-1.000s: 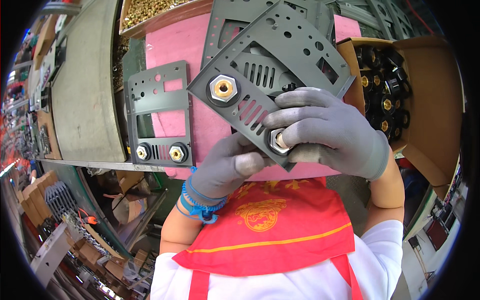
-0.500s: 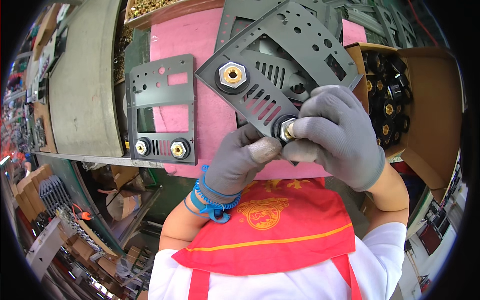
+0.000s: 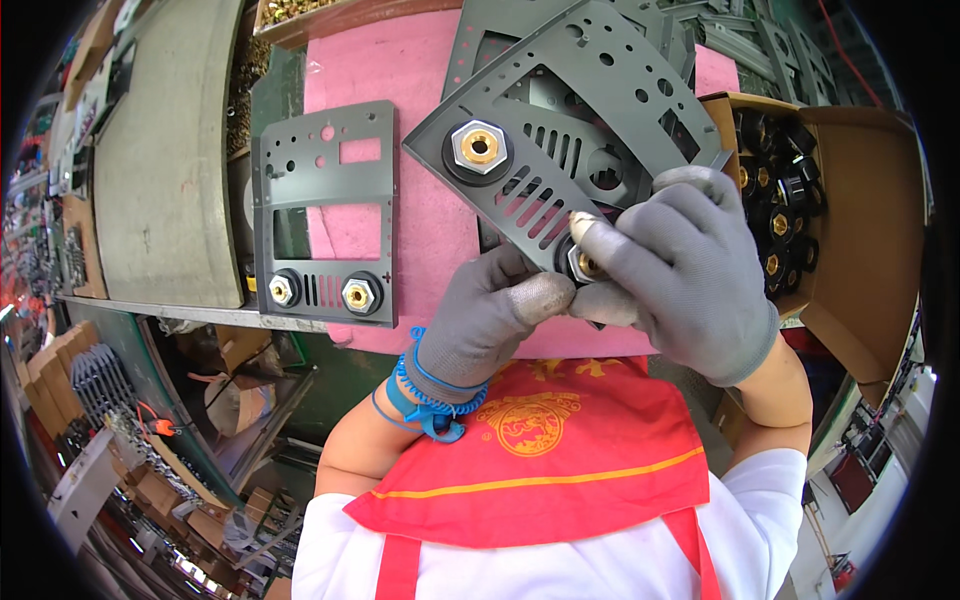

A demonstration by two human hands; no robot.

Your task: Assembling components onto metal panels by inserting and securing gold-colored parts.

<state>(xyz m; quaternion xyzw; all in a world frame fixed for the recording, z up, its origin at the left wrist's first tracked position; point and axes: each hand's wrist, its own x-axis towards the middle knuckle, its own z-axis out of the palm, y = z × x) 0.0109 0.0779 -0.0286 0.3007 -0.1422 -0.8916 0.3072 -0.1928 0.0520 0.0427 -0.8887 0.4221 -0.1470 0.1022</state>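
A dark grey metal panel with round holes, slots and cut-outs is held tilted in front of me. One corner carries a black round fitting with a silver hex nut and brass centre. At its near corner sits a second hex-nut fitting, partly covered by my fingers. My left hand, in a grey glove, grips the panel's near edge beside that fitting, thumb on top. Closed around the second nut is my gloved right hand, its index finger across the nut's far side.
A similar panel with two fittings lies at left on the pink mat. More grey panels are piled behind. An open cardboard box at right contains black fittings. A tray of small brass parts stands far left.
The held panel and both hands have shifted slightly right. My right index finger has moved from the nut's brass centre to its far side. The left hand keeps its grip.
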